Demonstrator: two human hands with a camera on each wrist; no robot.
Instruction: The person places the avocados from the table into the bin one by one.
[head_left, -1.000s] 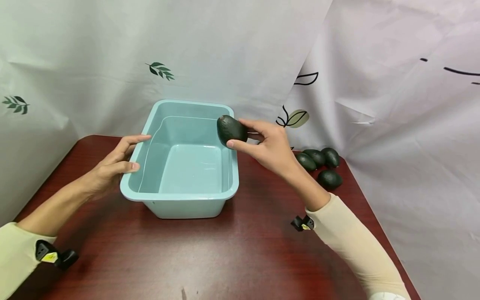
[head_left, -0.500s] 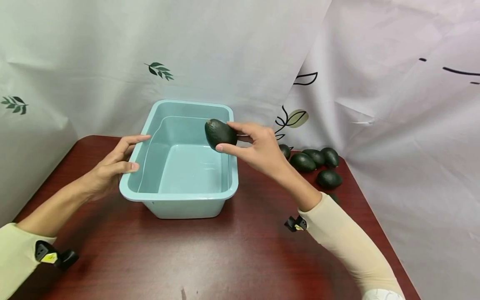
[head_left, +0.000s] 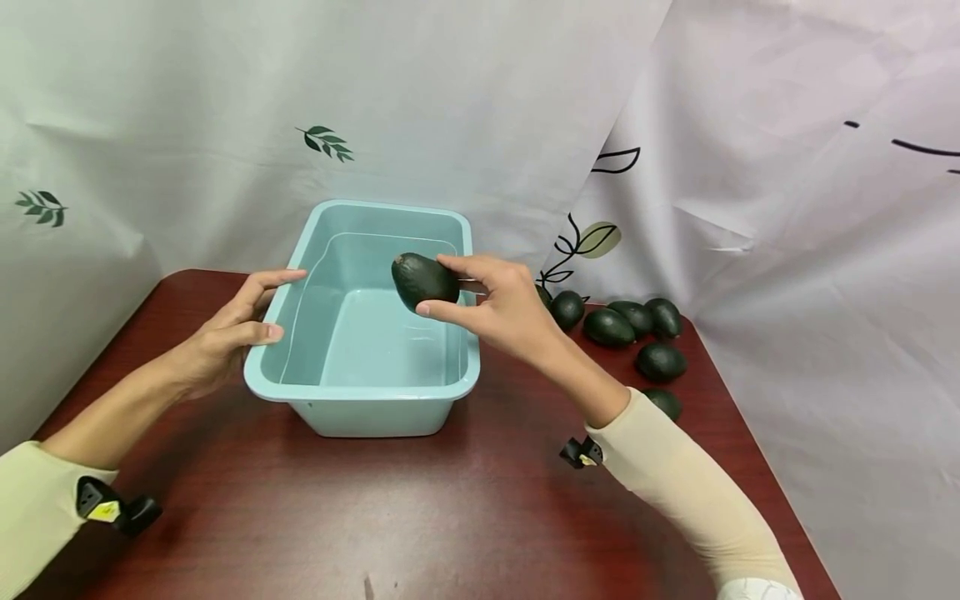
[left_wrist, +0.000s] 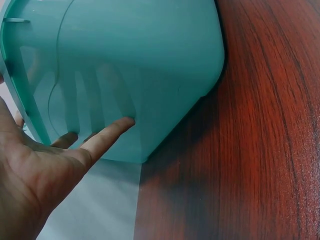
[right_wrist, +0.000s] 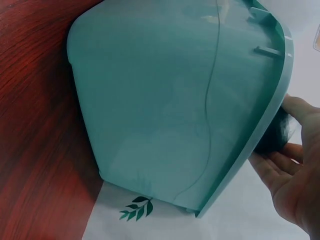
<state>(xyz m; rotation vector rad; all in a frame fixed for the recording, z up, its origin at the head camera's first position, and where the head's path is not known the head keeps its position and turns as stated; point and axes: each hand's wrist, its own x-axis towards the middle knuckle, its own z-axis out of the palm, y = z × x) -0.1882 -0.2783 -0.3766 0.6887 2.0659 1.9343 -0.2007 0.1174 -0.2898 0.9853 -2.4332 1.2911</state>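
A dark green avocado (head_left: pixel 424 282) is pinched between the thumb and fingers of my right hand (head_left: pixel 510 310), above the right half of a light blue plastic basin (head_left: pixel 362 392). In the right wrist view, the basin's rim partly hides that avocado (right_wrist: pixel 275 132). My left hand (head_left: pixel 221 333) holds the basin's left rim, with thumb and index finger over its edge. Other fingers of the left hand (left_wrist: pixel 45 167) touch the outer wall in the left wrist view. No avocado shows on the visible floor of the basin.
Several avocados (head_left: pixel 609 327) lie on the dark red table (head_left: pixel 420 517) at the right rear, some partly behind the right hand and forearm. White printed cloth (head_left: pixel 480 100) hangs behind and beside the table.
My right hand has moved left and slightly down with the avocado, further over the basin. More avocados show behind the right arm. The left hand and basin stay in place.
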